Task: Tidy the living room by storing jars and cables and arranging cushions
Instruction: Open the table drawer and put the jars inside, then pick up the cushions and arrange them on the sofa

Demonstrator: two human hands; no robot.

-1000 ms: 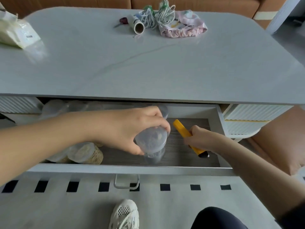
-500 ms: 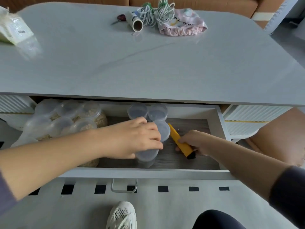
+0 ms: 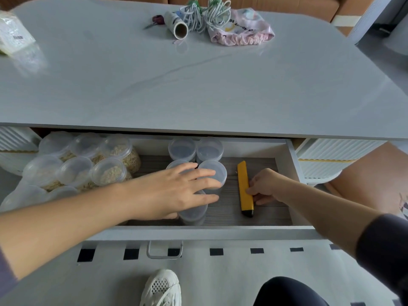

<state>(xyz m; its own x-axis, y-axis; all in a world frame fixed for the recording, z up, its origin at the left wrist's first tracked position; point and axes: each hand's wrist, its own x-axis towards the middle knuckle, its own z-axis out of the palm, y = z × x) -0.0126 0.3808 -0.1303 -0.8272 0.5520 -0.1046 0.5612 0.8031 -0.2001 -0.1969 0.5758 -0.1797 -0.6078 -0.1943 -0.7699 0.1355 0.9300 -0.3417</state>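
My left hand (image 3: 183, 191) lies with fingers spread and flat across the clear round plastic jars with translucent lids (image 3: 213, 173), which stand grouped in the middle of the open white drawer (image 3: 198, 231) under the grey tabletop (image 3: 198, 85); it rests on them without closing around any one. These look empty, so I judge them very light, thin-walled and a little slick, apt to tip or skate if nudged at the lid, and best taken round the body just below the rim or pushed low on the side. To their left, packed close, sit the clear lidded jars filled with pale oats (image 3: 108, 173), which I expect are heavier and steadier. My right hand (image 3: 266, 187) has its fingers curled against the yellow utility knife with a black tip (image 3: 244, 188), touching its right edge as it lies flat on the wood-grain drawer floor just beside the empty jars; whether the fingers truly pinch it I cannot tell. The knife narrows the free floor. Far across the tabletop lie the coiled grey cables (image 3: 205, 15), beside a cardboard tube (image 3: 177, 25) and a pink printed cloth (image 3: 242, 29), not yet stored.
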